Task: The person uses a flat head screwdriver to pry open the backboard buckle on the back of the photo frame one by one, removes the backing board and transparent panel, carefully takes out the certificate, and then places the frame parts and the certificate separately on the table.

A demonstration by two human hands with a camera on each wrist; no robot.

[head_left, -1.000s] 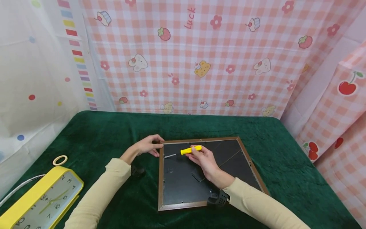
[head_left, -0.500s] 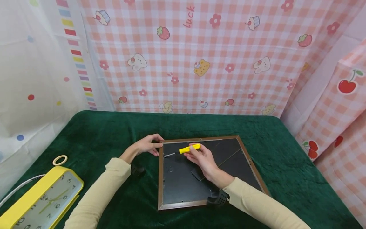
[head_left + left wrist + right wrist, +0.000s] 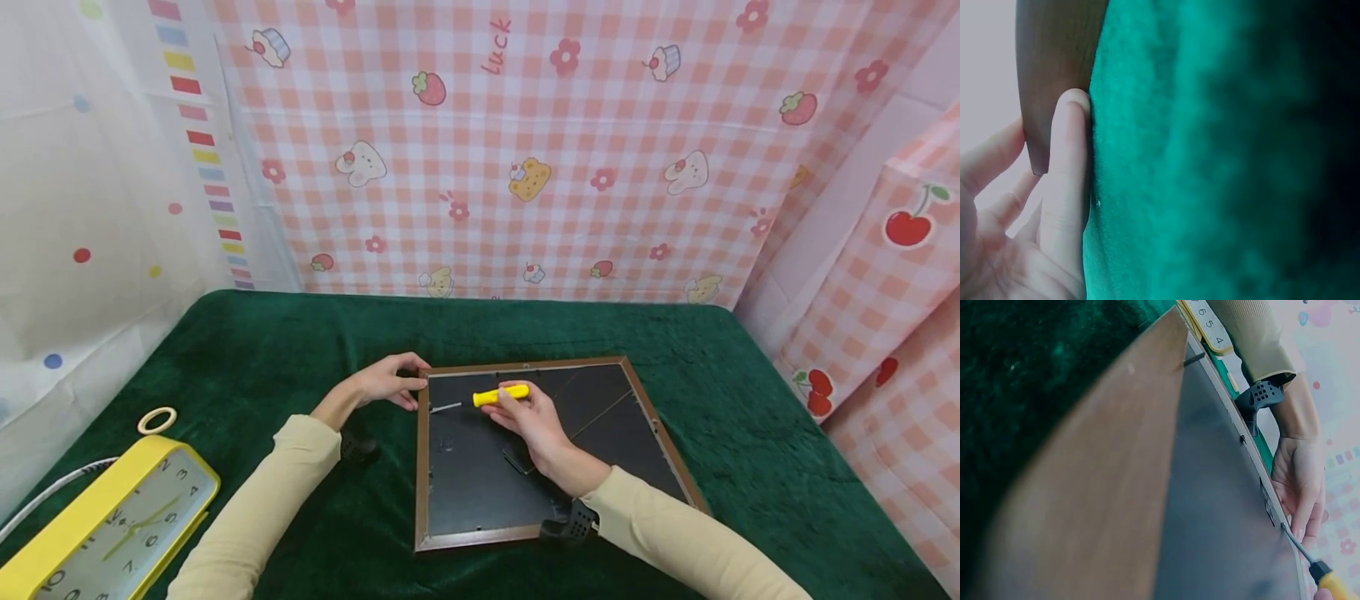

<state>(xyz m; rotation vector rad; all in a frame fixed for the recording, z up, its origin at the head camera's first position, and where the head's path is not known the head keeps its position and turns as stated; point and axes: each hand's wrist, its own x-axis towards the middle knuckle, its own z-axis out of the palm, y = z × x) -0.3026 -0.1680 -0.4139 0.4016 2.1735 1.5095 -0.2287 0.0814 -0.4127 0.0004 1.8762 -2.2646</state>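
Observation:
A brown wooden picture frame (image 3: 422, 475) lies with its black back panel (image 3: 472, 492) facing up. My left hand (image 3: 386, 383) holds its far left corner; in the left wrist view, fingers and thumb lie on either side of the brown wood (image 3: 1057, 69). Between my right fingertips I pinch a yellow-handled screwdriver (image 3: 501, 395). Its thin metal shaft points left, and in the right wrist view the screwdriver (image 3: 1319, 572) has its tip at the inner edge of the frame, close by my left fingers (image 3: 1304, 515). Small metal tabs line that edge.
A yellow clock (image 3: 142, 517) stands at the near left with a white cable (image 3: 56, 490) beside it. Behind it lies a wooden ring (image 3: 157, 420). A string (image 3: 603, 414) runs across the back panel. Green cloth (image 3: 315, 333) covers the table; patterned curtains (image 3: 480, 242) close it in.
The screwdriver handle in my right hand has shifted slightly up and left, then back down and right. The left hand and the picture frame have stayed put.

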